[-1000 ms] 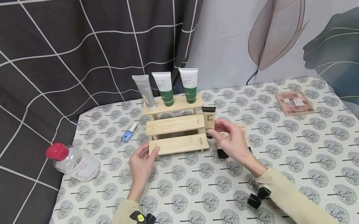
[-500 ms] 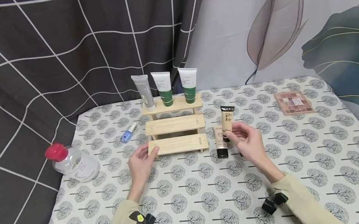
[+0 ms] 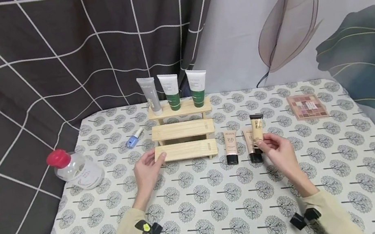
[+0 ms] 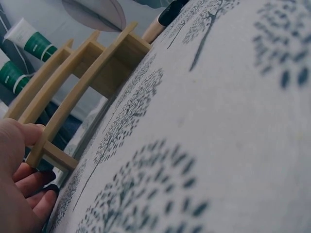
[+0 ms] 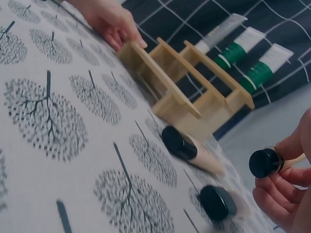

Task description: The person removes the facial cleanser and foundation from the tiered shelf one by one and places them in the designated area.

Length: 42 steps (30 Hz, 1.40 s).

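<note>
My left hand (image 3: 147,173) grips the left end of the lowest step of a three-tier wooden display stand (image 3: 185,151), thumb on top and fingers below, as the left wrist view also shows. Two white-and-green squeeze tubes (image 3: 198,88) and a grey squeeze tube (image 3: 151,96) stand on the top step. To the right, my right hand (image 3: 280,153) pinches a small gold tube (image 3: 258,126) near its black cap (image 5: 265,163), cap downward. It overlaps one of two pinkish BB cream tubes in the head view; the other BB cream tube (image 3: 230,145) lies beside the stand.
A clear bottle with a red cap (image 3: 59,158) is at the left. A blue nail polish bottle (image 3: 133,142) with a white cap lies behind my left hand. At the back right lies a flat makeup palette (image 3: 307,107). Curtains hang behind the patterned tablecloth (image 3: 205,221).
My right hand has carried the gold tube rightward from beside the stand, uncovering the left BB cream tube. My left hand stays on the stand.
</note>
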Each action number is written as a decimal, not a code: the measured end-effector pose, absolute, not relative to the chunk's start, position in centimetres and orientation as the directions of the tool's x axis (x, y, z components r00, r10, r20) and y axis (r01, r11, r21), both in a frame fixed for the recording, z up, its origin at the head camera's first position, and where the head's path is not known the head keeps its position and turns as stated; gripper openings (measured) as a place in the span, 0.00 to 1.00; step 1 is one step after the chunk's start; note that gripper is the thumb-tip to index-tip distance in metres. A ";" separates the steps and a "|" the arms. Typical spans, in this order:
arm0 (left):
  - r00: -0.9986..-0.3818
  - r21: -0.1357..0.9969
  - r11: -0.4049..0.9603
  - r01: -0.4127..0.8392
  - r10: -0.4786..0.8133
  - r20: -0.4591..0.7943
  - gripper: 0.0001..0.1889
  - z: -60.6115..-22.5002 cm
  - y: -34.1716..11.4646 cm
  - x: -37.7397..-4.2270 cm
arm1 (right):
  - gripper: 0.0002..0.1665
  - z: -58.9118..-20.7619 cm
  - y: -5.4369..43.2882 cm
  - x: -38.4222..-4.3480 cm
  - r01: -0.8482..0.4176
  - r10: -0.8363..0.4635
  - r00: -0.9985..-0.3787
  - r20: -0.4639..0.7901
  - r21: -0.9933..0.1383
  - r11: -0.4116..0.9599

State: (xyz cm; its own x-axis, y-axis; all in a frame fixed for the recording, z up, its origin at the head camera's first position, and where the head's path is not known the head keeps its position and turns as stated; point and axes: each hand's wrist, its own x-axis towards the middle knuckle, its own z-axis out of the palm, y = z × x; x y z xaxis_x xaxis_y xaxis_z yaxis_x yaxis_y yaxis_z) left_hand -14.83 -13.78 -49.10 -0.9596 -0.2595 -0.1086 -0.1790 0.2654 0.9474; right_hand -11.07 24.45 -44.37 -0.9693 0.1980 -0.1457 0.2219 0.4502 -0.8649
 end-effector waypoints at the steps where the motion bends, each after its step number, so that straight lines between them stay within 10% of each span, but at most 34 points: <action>1: -0.959 0.947 0.264 -0.181 -0.262 -0.110 0.29 -49.1 -13.8 -14.8 | 0.26 -44.4 24.7 -10.9 0.234 0.205 -0.967 -0.155 -0.861 0.452; 42: -0.966 0.949 0.290 -0.126 -0.254 -0.050 0.27 -49.2 -13.7 -14.8 | 0.23 -47.0 29.2 -9.3 0.251 0.305 -0.952 -0.025 -0.637 0.729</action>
State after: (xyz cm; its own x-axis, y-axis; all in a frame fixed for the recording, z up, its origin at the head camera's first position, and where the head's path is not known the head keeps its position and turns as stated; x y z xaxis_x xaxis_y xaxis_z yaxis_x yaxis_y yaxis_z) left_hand -14.84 -13.67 -49.22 -0.9658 -0.2543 -0.0504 -0.1258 0.2898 0.9488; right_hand -9.33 29.15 -47.02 -0.9521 0.3048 -0.0254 0.2505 0.7293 -0.6367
